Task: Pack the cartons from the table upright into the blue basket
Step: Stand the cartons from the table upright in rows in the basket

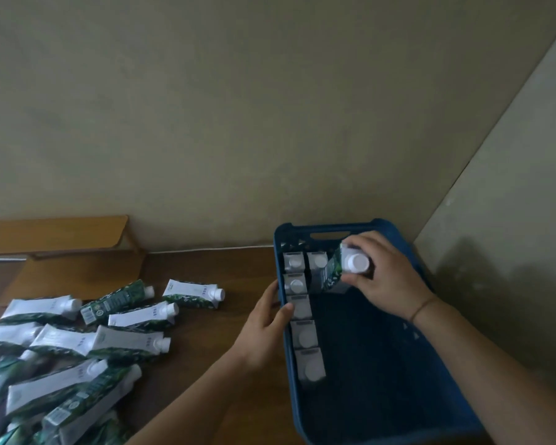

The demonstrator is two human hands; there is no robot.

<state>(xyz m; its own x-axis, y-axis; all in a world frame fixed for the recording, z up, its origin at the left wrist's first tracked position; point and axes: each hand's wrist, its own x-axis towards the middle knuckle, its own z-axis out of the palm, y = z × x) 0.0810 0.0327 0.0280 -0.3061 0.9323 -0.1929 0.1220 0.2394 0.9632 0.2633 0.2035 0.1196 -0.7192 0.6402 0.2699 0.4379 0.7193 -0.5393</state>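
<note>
A blue basket (pixel 382 364) stands on the right of the brown table (pixel 212 271). Several green-and-white cartons (pixel 302 335) with white caps stand upright in a row along the basket's left wall, and one more (pixel 316 261) stands at the far end. My right hand (pixel 389 277) grips a carton (pixel 344 268) around its cap end, tilted, low in the basket's far end beside the standing ones. My left hand (pixel 265 326) rests on the basket's left rim, fingers curled over it. Several loose cartons (pixel 77 342) lie flat in a heap on the table's left.
A low wooden stand (pixel 55 232) sits at the table's back left against the beige wall (pixel 238 107). The basket's right side lies close to the side wall (pixel 511 220). Bare table shows between the carton heap and the basket.
</note>
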